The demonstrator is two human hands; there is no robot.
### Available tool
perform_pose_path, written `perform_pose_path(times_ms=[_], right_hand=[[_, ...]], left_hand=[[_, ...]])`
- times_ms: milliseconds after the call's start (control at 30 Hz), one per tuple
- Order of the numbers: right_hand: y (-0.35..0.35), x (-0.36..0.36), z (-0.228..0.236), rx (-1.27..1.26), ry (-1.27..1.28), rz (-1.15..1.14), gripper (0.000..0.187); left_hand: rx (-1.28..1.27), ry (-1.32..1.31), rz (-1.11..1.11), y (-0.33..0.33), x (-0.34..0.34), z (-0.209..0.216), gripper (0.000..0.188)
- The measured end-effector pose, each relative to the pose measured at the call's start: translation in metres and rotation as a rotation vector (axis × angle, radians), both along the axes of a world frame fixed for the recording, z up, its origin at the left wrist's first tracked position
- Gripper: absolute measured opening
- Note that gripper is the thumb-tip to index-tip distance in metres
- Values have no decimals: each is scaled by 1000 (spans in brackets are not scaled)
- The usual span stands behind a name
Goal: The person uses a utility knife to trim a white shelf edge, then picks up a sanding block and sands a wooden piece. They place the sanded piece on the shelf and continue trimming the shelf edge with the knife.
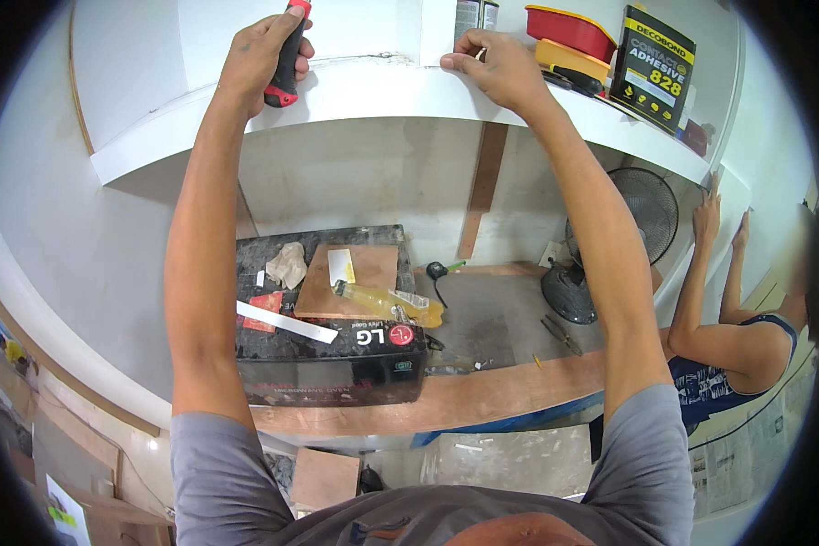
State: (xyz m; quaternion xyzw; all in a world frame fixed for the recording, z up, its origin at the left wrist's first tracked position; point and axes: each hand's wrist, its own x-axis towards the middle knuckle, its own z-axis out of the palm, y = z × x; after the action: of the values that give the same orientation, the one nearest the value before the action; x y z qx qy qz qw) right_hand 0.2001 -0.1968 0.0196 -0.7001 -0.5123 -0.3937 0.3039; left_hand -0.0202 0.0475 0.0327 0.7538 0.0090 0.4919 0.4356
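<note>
Two bare hands are raised over the white shelf, well apart from each other. The left hand has its fingers clamped around a red-and-black tool handle, which stands nearly upright, tilted to the right at its top, in front of the left part of the shelf. The right hand is at the shelf, just beside a white upright panel; its thumb and forefinger are close together, but I cannot tell if they hold something. To the right of this hand, a red plastic container sits over a yellow plastic container, and near them stands a black-and-yellow rectangular tin. Below the shelf, a black carton is on the wooden tabletop. It carries a crumpled whitish cloth or paper, a brown board, a plastic bottle with yellow liquid lying on its side partly over this board, and a white strip across a red packet. A black fan stands behind the right forearm. Further right, a co-worker in a dark sleeveless top lifts both hands to a white sheet.
</note>
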Motion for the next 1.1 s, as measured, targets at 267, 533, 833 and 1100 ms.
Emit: perform_pose_path(times_ms=[267, 533, 833, 1100], right_hand=[[-1, -4, -9, -8, -189, -19, 34], [3, 28, 6, -104, -31, 175, 39], [-1, 34, 1, -88, 112, 264, 43], [-2, 37, -3, -29, 97, 275, 43]], left_hand=[[-18, 69, 105, -19, -9, 7, 66], [13, -9, 153, 2, 5, 1, 56], [-92, 54, 203, -26, -8, 7, 74], [-36, 118, 223, -33, -10, 10, 72]])
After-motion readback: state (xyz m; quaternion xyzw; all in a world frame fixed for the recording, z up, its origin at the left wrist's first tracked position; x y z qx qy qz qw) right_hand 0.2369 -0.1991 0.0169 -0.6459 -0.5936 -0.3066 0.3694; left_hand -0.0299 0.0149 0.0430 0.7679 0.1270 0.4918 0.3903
